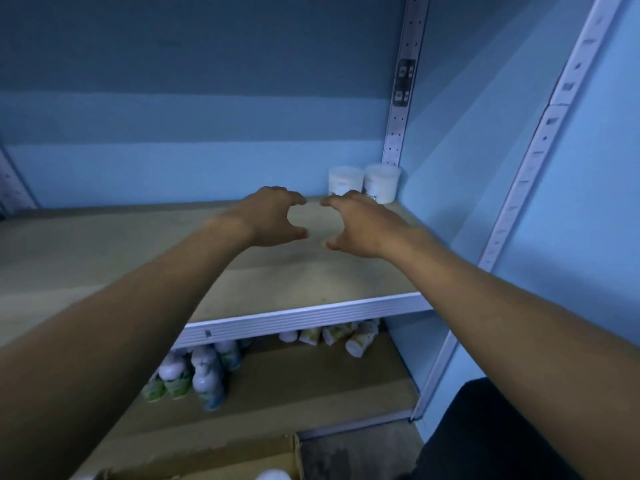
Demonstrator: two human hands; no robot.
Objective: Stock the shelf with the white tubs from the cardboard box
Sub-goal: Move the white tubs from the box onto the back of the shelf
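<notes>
Shelf: the wide tan shelf [104, 258] ran across the middle of the frame, mostly bare, so there was plenty of room; the risk, as I judged it, was tubs drifting out of line as the row grew leftward.
Cardboard box: the cardboard box [221, 459] sat at the bottom edge, a white top just showing inside; reaching down blind could have crushed a flap.
Lower bottles: the bottles [194, 372] below stood and lay in disorder; a dropped tub could have knocked more over.
White tubs: two white tubs [363, 183] stood side by side in the back right corner of the shelf, right of centre in the frame; a careless sweep of the nearer hand could have toppled them.
Left hand: the left hand [273, 213] hovered above the board, fingers curved and spread, holding nothing.
Right hand: the right hand [356, 225] mirrored it, fingers parted and empty, fingertips near the tubs; whether they touched, I could not tell.
</notes>
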